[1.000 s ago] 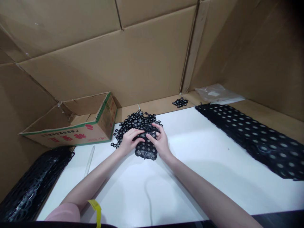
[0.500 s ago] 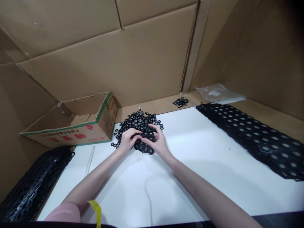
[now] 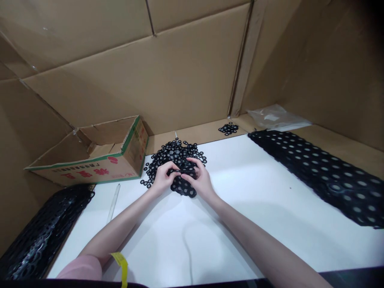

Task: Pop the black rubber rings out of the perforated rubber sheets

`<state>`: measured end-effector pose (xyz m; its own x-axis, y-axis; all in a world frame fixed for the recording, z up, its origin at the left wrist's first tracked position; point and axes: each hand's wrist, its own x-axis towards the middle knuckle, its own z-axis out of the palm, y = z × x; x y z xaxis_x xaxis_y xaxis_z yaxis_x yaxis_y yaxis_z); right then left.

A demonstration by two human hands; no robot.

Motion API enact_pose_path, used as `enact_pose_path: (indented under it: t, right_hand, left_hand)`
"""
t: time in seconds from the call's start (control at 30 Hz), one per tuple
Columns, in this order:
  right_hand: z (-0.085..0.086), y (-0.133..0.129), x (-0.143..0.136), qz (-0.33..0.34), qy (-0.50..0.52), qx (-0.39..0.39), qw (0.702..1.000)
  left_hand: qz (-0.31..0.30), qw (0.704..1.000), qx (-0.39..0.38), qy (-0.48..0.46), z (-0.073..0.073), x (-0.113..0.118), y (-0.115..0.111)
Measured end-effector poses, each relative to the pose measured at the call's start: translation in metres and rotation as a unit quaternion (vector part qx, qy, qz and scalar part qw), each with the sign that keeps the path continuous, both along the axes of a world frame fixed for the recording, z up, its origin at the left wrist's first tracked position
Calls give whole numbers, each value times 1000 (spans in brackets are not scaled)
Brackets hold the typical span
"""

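On the white desk, at the near edge of a heap of black rings, a small perforated black sheet sits between the left hand and right hand, each grip clamped on it. Leftward stands an open cardboard box; rightward lies a longer perforated sheet.

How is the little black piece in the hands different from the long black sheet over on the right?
The little black piece is much smaller; the long black sheet stretches along the right side.
The little black piece is between the left hand and right hand, while no hand touches the long black sheet.
Both are black with pale round spots.
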<state>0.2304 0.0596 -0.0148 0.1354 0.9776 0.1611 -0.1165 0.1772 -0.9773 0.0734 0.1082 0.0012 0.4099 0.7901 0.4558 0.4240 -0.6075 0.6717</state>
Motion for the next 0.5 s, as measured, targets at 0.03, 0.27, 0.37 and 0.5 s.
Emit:
enact_pose_path:
  t: [0.03,0.27,0.37,0.5]
  right_hand:
    - [-1,0,0,0,-2,2,1000]
    - [-1,0,1,-11,6,4,1000]
    - [1,0,1,-16,9,-7,1000]
    - [2,1,1,-12,20,-14,1000]
  left_hand:
    - [-1,1000,0,0,0,1,0]
    - [-7,1000,-15,-3,2,-2,-1]
    - [-30,999,-43,-6,5,-8,1]
    - [-27,998,-48,-13,3,-11,3]
